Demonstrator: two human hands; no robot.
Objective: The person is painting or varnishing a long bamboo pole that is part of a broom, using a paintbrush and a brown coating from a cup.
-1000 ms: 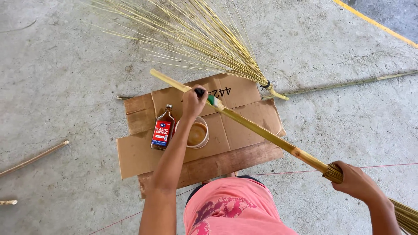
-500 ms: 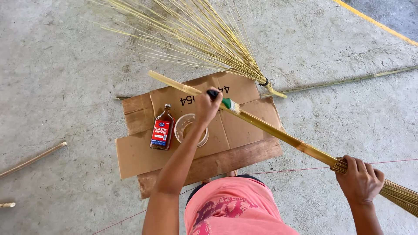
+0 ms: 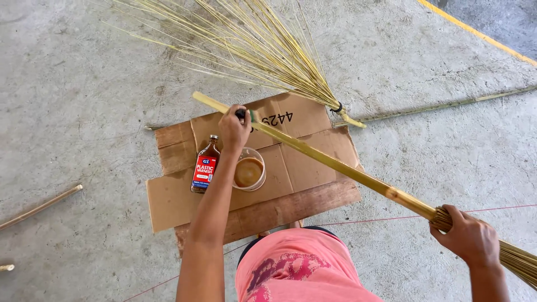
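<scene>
- A thin bare stick (image 3: 40, 207) is lying on the concrete floor (image 3: 84, 84) at the far left, well apart from the work.
- A flattened cardboard sheet (image 3: 173, 196) is lying under everything wet, seemingly so that drips land on it and not on the floor.
- A brown glass bottle (image 3: 205, 166) with a red and blue label is standing upright on the cardboard, just beside the cup and within easy reach.
- The left hand (image 3: 234, 127) is reaching forward with its fingers clenched around a small brush (image 3: 244, 114) with a dark and green grip, pressing it against the upper part of the bamboo handle.
- A clear plastic cup (image 3: 249, 172) of brown liquid is sitting directly below that hand, probably so the brush has only a short way to dip.
- The bamboo handle (image 3: 335, 164) is slanting over the cardboard, its far end raised above the sheet, so the coated part is touching nothing.
- A second broom's bristles (image 3: 246, 45) are fanning out over the floor beyond the cardboard.
- The right hand (image 3: 469, 239) is gripping the handle where the bristles (image 3: 520, 260) are bound on, fingers closed tight, holding the whole piece up and steady.
</scene>
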